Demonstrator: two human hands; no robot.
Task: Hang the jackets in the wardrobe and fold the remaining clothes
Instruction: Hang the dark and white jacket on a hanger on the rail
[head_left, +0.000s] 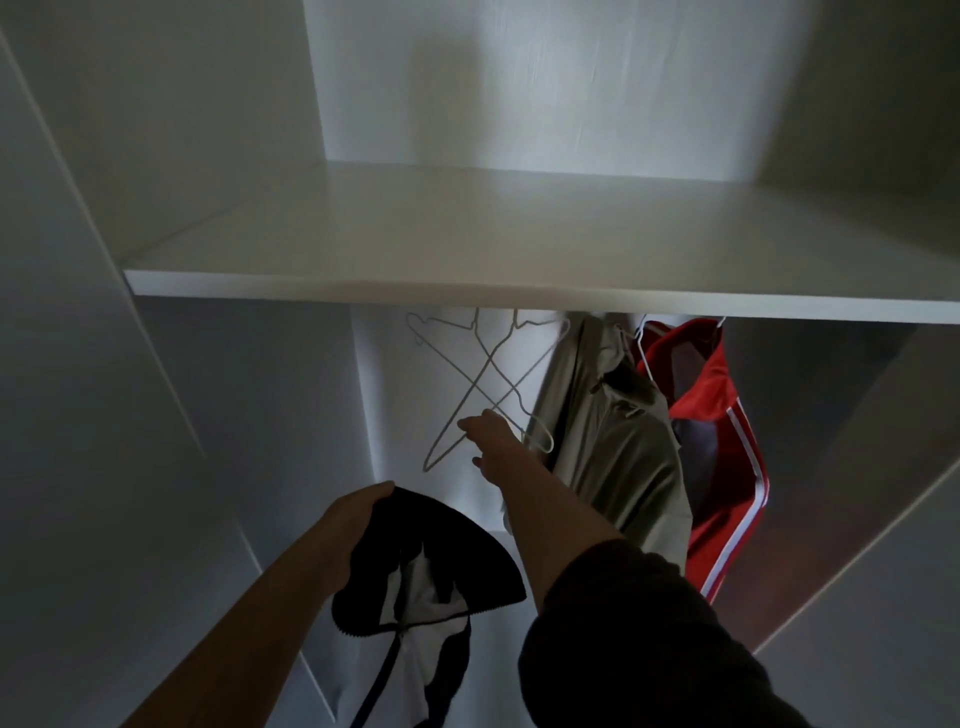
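Left hand (358, 512): grips the collar of the black-and-white jacket (431, 571), which hangs straight down from it.
Right hand (493, 441): stretched ahead and above the left, fingers curled round the low end of a wire hanger (452, 364).
Hanger axis: slopes from up-left under the shelf (467, 291) down-right to the right hand and crosses the other hanger (445, 434).
Nearer hand: the right; the jacket is below it and closer to the person.
Already hung: grey jacket (613, 447) and red jacket (727, 441), just right of the right hand.
Writing: none readable.
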